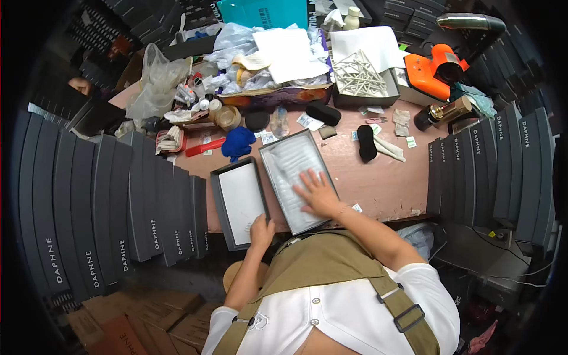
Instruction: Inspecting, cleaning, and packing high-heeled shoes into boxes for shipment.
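In front of me on the table lies an open grey shoebox (pixel 274 185), filled with clear, puffed plastic wrapping (pixel 291 168). My right hand (pixel 319 194) rests on this wrapping, palm down with the fingers spread. To its left is the box's dark lid (pixel 219 189), turned so that its white inside shows. My left hand (pixel 262 232) grips the lid's near right corner, fingers curled round the edge. Whatever lies under the wrapping cannot be made out.
Stacks of grey shoeboxes flank me, left (pixel 106 201) and right (pixel 500 165). Behind stand a carton of crumpled paper (pixel 275 97), a box of white sticks (pixel 362 77) and an orange device (pixel 429 77). A blue cloth (pixel 238 144) and black brushes or pads (pixel 367 143) lie nearer.
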A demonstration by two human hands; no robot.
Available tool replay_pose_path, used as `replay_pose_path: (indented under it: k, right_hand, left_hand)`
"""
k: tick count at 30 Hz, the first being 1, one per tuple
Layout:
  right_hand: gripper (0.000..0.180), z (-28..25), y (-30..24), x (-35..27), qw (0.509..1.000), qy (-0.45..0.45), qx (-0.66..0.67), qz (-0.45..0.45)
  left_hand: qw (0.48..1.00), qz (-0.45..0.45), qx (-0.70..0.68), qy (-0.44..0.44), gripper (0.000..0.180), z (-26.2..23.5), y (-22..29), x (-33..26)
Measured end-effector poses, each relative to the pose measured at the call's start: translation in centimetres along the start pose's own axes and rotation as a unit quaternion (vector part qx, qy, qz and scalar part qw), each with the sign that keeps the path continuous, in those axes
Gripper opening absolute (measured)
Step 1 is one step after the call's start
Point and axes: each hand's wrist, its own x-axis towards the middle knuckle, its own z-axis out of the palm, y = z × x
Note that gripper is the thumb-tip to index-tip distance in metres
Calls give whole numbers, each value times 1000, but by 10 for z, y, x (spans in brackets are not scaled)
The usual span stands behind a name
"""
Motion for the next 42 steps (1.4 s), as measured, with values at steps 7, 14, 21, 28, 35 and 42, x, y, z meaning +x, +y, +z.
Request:
replay_pose_path:
  k: [7,14,21,28,35,42]
  right_hand:
    - [78,-26,43,-13,850,-9,526,37]
    - [57,-81,104,-72,670,159,673,271]
    - [56,-17,53,-25,880,95,373,278]
    - [70,-8,41,-5,846,85,419,317]
    - [91,-123,-48,-94,854,194,463,139]
    - [95,-316,-86,-255,831,539,-115,-70]
  left_hand:
    - [839,44,-534,-94,18,-129,130,-27]
    - [840,169,-479,-192,40,2,190,46]
    - [935,-3,-354,-11,68,37,74,13]
    - [773,-204,-550,-242,59,48,20,43]
    - [667,-37,-712,-218,55,-22,101,26]
    - [491,283,-728,-386,53,-133,356,8]
